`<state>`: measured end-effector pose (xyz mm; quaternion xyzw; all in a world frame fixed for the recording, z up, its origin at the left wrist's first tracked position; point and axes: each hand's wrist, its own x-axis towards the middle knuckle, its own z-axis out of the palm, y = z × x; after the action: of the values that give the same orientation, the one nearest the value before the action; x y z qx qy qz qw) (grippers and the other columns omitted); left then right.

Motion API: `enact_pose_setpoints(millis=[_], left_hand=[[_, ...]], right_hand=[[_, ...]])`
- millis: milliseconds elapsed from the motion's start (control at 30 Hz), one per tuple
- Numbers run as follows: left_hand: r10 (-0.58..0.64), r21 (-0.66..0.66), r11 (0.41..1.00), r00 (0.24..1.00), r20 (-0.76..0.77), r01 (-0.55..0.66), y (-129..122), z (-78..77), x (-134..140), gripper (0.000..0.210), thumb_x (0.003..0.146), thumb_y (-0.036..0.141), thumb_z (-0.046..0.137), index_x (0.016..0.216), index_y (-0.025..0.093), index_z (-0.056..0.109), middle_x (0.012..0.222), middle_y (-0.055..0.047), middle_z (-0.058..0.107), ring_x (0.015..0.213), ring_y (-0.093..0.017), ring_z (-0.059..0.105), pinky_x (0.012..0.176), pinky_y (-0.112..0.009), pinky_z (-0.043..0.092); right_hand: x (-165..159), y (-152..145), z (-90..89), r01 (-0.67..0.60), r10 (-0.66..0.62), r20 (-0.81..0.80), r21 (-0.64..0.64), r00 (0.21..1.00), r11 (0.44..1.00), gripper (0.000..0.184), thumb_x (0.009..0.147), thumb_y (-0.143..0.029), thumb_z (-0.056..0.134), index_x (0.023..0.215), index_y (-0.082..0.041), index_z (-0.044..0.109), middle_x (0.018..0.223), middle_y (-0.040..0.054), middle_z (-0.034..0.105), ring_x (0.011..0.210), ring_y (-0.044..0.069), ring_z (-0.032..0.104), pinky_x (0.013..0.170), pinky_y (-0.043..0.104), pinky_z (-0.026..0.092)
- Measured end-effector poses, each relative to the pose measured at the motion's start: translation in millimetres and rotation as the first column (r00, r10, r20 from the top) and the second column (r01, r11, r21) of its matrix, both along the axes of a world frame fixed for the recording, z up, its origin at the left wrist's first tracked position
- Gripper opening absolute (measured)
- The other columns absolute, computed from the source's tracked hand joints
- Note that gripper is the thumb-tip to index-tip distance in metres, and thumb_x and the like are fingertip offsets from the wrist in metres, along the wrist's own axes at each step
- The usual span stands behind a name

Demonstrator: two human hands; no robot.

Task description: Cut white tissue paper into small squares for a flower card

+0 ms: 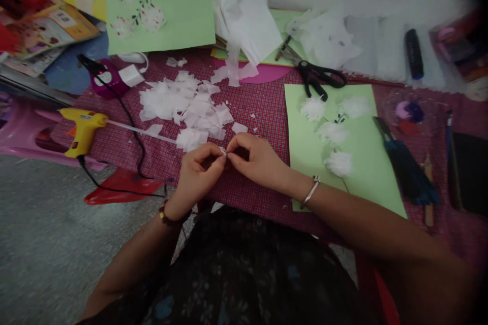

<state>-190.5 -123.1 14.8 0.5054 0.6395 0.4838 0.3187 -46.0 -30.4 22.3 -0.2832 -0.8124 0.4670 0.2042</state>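
Observation:
My left hand [202, 172] and my right hand [257, 160] meet at the table's front edge, fingertips pinched together. Between them shows a tiny bit of white tissue paper [223, 151], mostly hidden by the fingers. Just beyond my hands lies a heap of white tissue paper pieces [171, 99], with a few scraps around it. To the right of my right hand is a green sheet [310, 162] bearing several white paper flowers [339, 163] and a few small dark leaves. My right forearm passes over its lower part.
A yellow glue gun [84, 129] with a long glue stick lies left, its black cord hanging over the edge. Behind are a purple power socket [109, 78], a decorated green sheet [163, 35] and black-handled scissors [320, 75]. A brush [407, 167] lies right.

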Motion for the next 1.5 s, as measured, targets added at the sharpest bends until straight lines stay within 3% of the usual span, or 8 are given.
enact_pose_setpoints(millis=[200, 300, 533, 667, 833, 1033, 1200, 1500], left_hand=[[0.075, 0.038, 0.996, 0.975, 0.211, -0.084, 2.2, -2.3, -0.4, 0.013, 0.076, 0.015, 0.067, 0.08, 0.022, 0.058, 0.069, 0.004, 0.063, 0.059, -0.01, 0.06, 0.056, -0.022, 0.05], [0.051, 0.031, 0.998, 0.973, 0.225, -0.06, 3.4, -1.1, 0.8, 0.02, 0.075, 0.013, 0.068, 0.092, 0.022, 0.061, 0.068, 0.004, 0.064, 0.058, -0.01, 0.062, 0.055, -0.021, 0.051], [0.064, -0.029, 0.998, 0.97, 0.234, -0.059, 0.2, -2.3, 0.0, 0.005, 0.08, 0.017, 0.068, 0.084, 0.019, 0.065, 0.069, 0.001, 0.069, 0.059, -0.011, 0.066, 0.057, -0.021, 0.054], [0.021, 0.011, 1.0, 0.957, 0.29, -0.025, -1.1, -8.0, -1.7, 0.013, 0.083, 0.017, 0.066, 0.096, 0.018, 0.069, 0.077, 0.0, 0.072, 0.064, -0.011, 0.068, 0.062, -0.022, 0.057], [-0.025, 0.064, 0.998, 0.927, 0.373, 0.001, -0.9, -13.3, -2.0, 0.02, 0.084, 0.012, 0.062, 0.102, 0.021, 0.064, 0.084, 0.001, 0.073, 0.064, -0.01, 0.068, 0.061, -0.02, 0.058], [-0.059, 0.063, 0.997, 0.902, 0.428, 0.035, -2.6, -15.6, -2.9, 0.029, 0.086, 0.011, 0.057, 0.111, 0.024, 0.055, 0.08, 0.003, 0.071, 0.059, -0.01, 0.067, 0.06, -0.021, 0.059], [-0.055, 0.061, 0.998, 0.901, 0.431, 0.032, -3.2, -15.9, -3.6, 0.022, 0.091, 0.019, 0.057, 0.112, 0.024, 0.054, 0.078, 0.003, 0.07, 0.061, -0.011, 0.068, 0.059, -0.022, 0.059], [-0.012, 0.028, 1.0, 0.93, 0.368, 0.002, -0.9, -7.7, 1.8, 0.02, 0.087, 0.016, 0.058, 0.106, 0.022, 0.054, 0.072, 0.004, 0.07, 0.054, -0.01, 0.066, 0.057, -0.022, 0.057]], right_hand=[[-0.6, -1.9, -0.4, -0.028, 0.03, -0.022, 0.063, 0.999, 0.998, 0.017, 0.081, -0.009, 0.057, 0.074, -0.022, 0.05, 0.08, 0.0006, 0.059, 0.077, 0.016, 0.055, 0.071, 0.03, 0.042], [-0.6, -2.5, -1.1, -0.029, 0.032, -0.044, 0.07, 0.999, 0.997, 0.016, 0.082, -0.009, 0.056, 0.075, -0.022, 0.051, 0.079, 0.0009, 0.058, 0.076, 0.016, 0.055, 0.071, 0.03, 0.042], [0.2, -2.2, -1.2, -0.024, 0.027, -0.037, 0.062, 0.999, 0.998, 0.014, 0.084, -0.011, 0.057, 0.075, -0.022, 0.053, 0.08, 0.0004, 0.06, 0.078, 0.016, 0.056, 0.075, 0.03, 0.043], [0.0, -3.6, -1.1, 0.003, -0.005, -0.065, -0.027, 0.998, 1.0, 0.008, 0.084, -0.014, 0.058, 0.081, -0.021, 0.054, 0.08, 0.0, 0.062, 0.073, 0.015, 0.057, 0.07, 0.029, 0.044], [-0.5, -3.7, -0.5, -0.009, 0.004, -0.058, -0.081, 0.998, 0.997, 0.006, 0.087, -0.021, 0.06, 0.083, -0.021, 0.056, 0.079, -0.0004, 0.063, 0.069, 0.014, 0.055, 0.066, 0.029, 0.043], [-0.5, -1.8, -0.5, -0.011, 0.009, -0.032, -0.071, 0.999, 0.997, 0.01, 0.084, -0.014, 0.06, 0.078, -0.021, 0.057, 0.079, -0.0006, 0.063, 0.074, 0.014, 0.057, 0.07, 0.028, 0.043], [0.2, -3.3, -0.6, -0.026, 0.025, -0.028, -0.033, 0.999, 0.999, 0.012, 0.081, -0.01, 0.06, 0.077, -0.02, 0.056, 0.076, -0.0014, 0.06, 0.07, 0.014, 0.055, 0.067, 0.028, 0.041], [0.2, -4.5, -2.1, -0.012, 0.011, -0.06, -0.021, 0.998, 1.0, 0.011, 0.081, -0.012, 0.059, 0.079, -0.021, 0.055, 0.076, -0.0017, 0.06, 0.07, 0.014, 0.055, 0.066, 0.028, 0.042]])
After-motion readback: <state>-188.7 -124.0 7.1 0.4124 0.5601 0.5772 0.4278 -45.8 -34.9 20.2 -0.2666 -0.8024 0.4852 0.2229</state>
